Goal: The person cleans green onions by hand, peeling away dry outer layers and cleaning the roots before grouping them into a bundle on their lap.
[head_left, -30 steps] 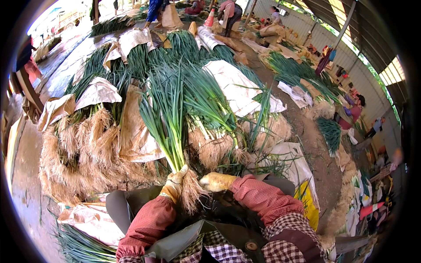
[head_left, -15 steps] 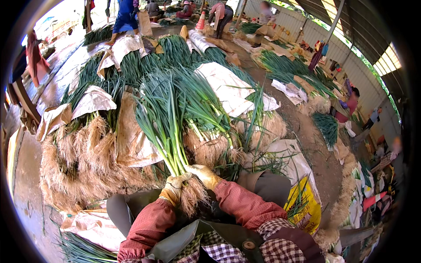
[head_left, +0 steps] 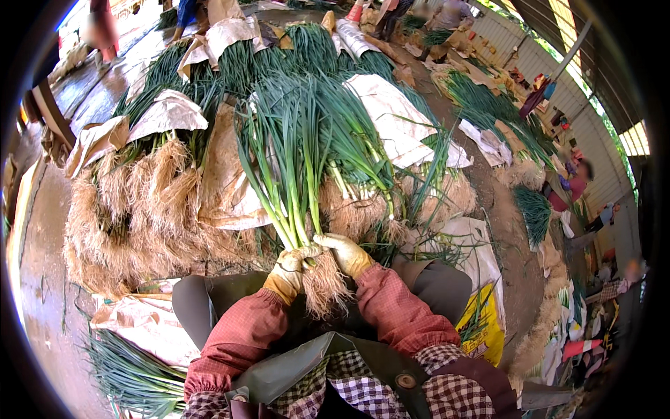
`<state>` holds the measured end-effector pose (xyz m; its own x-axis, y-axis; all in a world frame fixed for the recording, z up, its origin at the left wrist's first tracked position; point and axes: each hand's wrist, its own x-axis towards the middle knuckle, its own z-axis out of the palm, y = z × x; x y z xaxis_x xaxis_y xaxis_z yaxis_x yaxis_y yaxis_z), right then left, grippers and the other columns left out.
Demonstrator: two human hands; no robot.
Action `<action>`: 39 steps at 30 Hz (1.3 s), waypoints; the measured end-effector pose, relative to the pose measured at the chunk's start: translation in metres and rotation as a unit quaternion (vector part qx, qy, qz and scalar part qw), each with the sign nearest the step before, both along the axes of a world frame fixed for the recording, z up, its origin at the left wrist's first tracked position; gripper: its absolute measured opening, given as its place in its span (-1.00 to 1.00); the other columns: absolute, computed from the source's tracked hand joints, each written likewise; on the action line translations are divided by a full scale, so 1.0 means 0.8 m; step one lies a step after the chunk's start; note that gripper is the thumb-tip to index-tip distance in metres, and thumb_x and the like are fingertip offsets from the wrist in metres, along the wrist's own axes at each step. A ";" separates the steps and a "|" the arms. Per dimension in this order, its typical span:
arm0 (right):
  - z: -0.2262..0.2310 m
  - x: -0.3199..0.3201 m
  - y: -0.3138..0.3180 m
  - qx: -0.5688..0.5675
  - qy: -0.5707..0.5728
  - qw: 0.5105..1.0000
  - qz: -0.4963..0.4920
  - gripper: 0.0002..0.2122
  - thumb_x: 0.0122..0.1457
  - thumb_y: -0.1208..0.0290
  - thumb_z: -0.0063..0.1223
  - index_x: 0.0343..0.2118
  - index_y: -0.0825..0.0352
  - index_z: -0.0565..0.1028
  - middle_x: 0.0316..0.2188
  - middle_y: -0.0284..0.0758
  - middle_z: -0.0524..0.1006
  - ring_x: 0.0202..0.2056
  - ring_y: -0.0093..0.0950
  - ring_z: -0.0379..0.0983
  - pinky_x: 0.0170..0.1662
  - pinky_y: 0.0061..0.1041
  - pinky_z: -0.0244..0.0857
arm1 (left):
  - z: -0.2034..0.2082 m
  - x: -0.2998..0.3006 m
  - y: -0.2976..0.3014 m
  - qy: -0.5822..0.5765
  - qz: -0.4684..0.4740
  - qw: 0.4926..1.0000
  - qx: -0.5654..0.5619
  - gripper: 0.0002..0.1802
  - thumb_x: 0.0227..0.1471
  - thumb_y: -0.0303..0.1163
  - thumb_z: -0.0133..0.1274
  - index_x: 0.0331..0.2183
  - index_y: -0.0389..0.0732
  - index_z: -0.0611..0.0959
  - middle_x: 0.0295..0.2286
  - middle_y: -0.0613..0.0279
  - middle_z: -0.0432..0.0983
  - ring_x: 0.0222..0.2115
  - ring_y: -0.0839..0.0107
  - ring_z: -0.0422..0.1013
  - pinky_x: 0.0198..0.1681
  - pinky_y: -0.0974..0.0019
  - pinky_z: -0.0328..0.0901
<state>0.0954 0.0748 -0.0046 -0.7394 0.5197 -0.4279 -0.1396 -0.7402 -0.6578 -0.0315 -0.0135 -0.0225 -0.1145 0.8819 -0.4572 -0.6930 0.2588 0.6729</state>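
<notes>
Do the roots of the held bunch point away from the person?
No: the held bunch has its roots at the near end and its green leaves at the far end.

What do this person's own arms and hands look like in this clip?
The left hand and right hand wear gloves, whitish over the fingers and yellower toward the wrists. Both forearms are in dusty-red sleeves with a fine, small pattern. Above them, toward the elbows, dark-and-white checked cloth shows. No cables are visible.
</notes>
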 end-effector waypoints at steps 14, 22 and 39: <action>-0.035 -0.020 0.016 0.485 -0.372 0.782 -0.120 -0.75 0.13 0.27 -0.11 -0.42 0.40 0.45 -0.64 -0.36 0.41 -0.60 -0.56 0.29 -0.52 -0.58 0.20 | 0.023 -0.013 -0.013 -0.140 0.008 0.990 0.002 -0.85 -0.19 -0.58 0.04 -0.42 -0.34 0.51 -0.60 0.17 0.45 -0.65 0.41 0.39 -0.59 0.44 0.34; -0.033 -0.031 0.019 0.187 -0.204 0.959 -0.055 -0.84 0.04 0.42 -0.04 -0.39 0.42 0.46 -0.46 -0.35 0.48 -0.44 -0.53 0.36 -0.32 -0.62 0.24 | 0.020 0.001 -0.013 -0.175 -0.044 0.984 -0.001 -0.76 -0.18 -0.58 0.03 -0.34 -0.39 0.49 -0.46 0.03 0.47 -0.42 0.20 0.45 -0.32 0.21 0.39; -0.042 -0.015 0.094 0.419 -0.495 0.746 -0.151 -0.74 0.07 0.22 -0.07 -0.43 0.38 0.39 -0.61 -0.17 0.44 -0.59 -0.28 0.39 -0.51 -0.33 0.26 | 0.052 -0.013 -0.009 0.030 0.012 0.999 -0.023 -0.71 -0.22 -0.48 0.09 -0.36 -0.42 0.54 -0.59 0.21 0.45 -0.64 0.50 0.34 -0.62 0.54 0.24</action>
<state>0.0835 0.1498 -0.0385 -0.0705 0.9906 -0.1175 0.6445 -0.0446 -0.7633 -0.0416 -0.0208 0.0195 -0.1634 0.8568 -0.4890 -0.6574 0.2751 0.7016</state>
